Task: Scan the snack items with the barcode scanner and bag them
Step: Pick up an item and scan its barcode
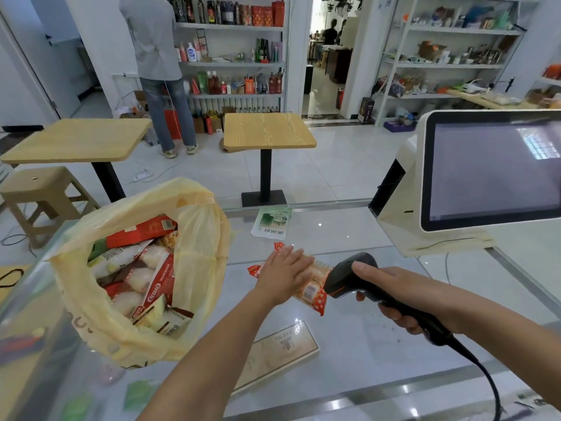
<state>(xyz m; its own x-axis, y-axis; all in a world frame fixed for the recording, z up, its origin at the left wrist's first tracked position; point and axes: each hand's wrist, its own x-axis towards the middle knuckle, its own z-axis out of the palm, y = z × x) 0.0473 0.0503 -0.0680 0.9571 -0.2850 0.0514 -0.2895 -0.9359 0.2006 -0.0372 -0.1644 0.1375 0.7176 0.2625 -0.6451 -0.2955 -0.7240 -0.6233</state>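
Observation:
A red-and-orange snack pack with white dots lies on the glass counter, its barcode facing up at the right end. My left hand rests flat on top of it, fingers straight. My right hand grips the black barcode scanner, whose head points at the pack's barcode from close by. A yellow plastic bag stands open on the left with several snack packs inside. A green-and-white snack packet lies further back on the counter.
A white checkout terminal with a dark screen stands at the right. The scanner's cable runs toward the near right. A card lies under the glass. Beyond the counter are two wooden tables, a stool, shelves and a standing person.

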